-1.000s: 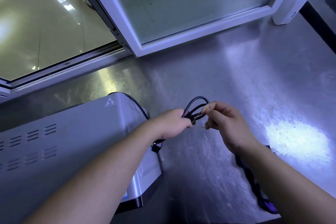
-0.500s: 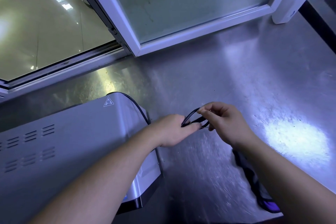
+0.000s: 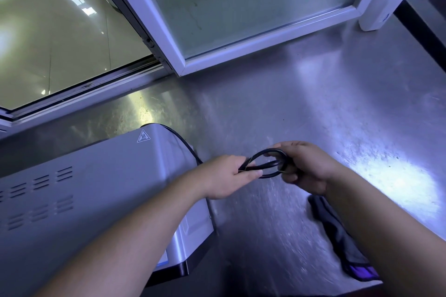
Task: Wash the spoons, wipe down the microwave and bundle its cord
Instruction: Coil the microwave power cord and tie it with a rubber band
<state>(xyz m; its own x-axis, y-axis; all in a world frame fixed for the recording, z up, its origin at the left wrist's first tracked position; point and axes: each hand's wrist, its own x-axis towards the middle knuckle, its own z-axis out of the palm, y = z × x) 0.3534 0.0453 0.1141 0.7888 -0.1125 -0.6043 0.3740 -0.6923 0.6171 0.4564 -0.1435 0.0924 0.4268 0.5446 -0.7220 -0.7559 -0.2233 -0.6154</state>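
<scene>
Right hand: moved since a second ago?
Yes. The right hand has slid a little further right of the microwave's warning triangle, still gripping the cord loop opposite the left hand.

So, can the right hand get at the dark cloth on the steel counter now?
Probably not yet: the right hand is busy holding the looped black cord. The dark cloth lies unobstructed just beneath its forearm.

Black cord (image 3: 264, 168) folded into a small loop, held above counter w/ thin tie; silver microwave (image 3: 96, 190) sits left (vents on top).
</scene>
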